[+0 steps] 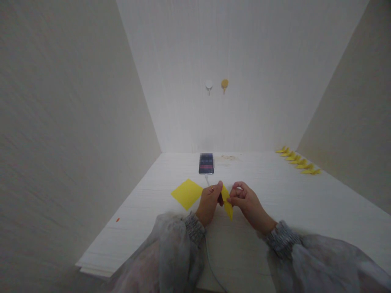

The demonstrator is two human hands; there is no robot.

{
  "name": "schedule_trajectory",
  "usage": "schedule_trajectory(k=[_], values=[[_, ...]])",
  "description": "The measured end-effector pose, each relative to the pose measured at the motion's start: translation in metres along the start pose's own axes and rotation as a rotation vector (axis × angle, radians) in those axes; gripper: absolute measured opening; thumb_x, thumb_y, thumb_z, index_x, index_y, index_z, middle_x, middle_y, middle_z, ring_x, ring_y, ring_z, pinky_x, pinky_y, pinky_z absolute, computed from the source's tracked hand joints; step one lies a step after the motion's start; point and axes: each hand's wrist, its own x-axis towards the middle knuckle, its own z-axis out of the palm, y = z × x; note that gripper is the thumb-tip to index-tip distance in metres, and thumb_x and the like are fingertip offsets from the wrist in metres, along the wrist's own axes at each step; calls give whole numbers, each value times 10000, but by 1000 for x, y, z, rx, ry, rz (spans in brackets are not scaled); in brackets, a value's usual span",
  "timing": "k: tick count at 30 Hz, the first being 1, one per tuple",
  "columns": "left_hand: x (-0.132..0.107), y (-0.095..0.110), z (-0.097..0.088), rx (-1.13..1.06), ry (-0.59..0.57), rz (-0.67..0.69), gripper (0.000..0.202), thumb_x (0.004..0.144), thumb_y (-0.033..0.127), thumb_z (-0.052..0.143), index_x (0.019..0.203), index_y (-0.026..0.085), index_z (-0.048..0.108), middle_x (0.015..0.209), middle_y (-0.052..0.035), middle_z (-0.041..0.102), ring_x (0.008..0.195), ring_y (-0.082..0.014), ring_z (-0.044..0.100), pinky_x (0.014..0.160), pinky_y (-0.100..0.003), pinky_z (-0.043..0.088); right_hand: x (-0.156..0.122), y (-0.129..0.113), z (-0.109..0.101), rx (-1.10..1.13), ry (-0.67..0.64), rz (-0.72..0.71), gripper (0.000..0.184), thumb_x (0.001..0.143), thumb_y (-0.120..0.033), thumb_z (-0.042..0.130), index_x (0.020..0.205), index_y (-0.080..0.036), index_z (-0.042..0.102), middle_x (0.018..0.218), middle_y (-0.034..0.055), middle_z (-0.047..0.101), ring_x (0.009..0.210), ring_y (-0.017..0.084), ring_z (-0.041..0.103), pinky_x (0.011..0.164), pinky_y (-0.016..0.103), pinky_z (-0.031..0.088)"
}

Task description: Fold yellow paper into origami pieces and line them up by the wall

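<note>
Between my two hands is a folded piece of yellow paper (227,205), narrow and pointed at its lower end. My left hand (210,199), with a ring on one finger, pinches it along the left side near the top. The thumb and forefinger of my right hand (246,200) close on its right edge, the other fingers curled. Just left of my left hand, a flat square of yellow paper (187,194) lies turned cornerwise on the white table (146,203).
A phone (206,164) lies behind my hands, its cable (210,260) running toward me. Several folded yellow paper pieces (297,160) form a row at the back right. An orange scrap (117,219) is at left. A white hook (209,85) and a yellow hook (225,84) are on the wall.
</note>
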Motion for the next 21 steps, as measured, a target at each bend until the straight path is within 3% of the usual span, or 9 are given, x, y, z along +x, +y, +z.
schedule_trajectory(k=[5,9,13,21], values=[[0,-1,-1,-13,-110,-47,281,628,401,591,613,127,534,515,9,500,453,-72,426,459,-203,328,3,5,-8,-29,49,-33,374,560,-160,659,809,-205,383,500,-92,494,431,77,461,455,213,360],[2,-1,-2,30,-17,12,268,628,380,593,562,137,501,468,31,463,427,-59,383,442,-195,302,2,2,-4,-110,32,-18,326,594,-232,658,820,-192,428,598,-52,521,534,94,499,525,232,378],[3,0,-3,113,69,65,252,649,349,572,545,147,464,443,52,414,418,-53,345,426,-190,267,-1,1,0,-302,-22,33,224,629,-325,624,666,-163,474,564,-40,479,503,83,434,475,216,324],[2,2,-1,185,49,62,221,682,339,527,590,145,474,456,55,394,429,-56,325,427,-194,249,-1,2,-2,-480,-60,-44,234,683,-377,559,607,-159,516,516,-43,420,483,81,366,457,213,287]])
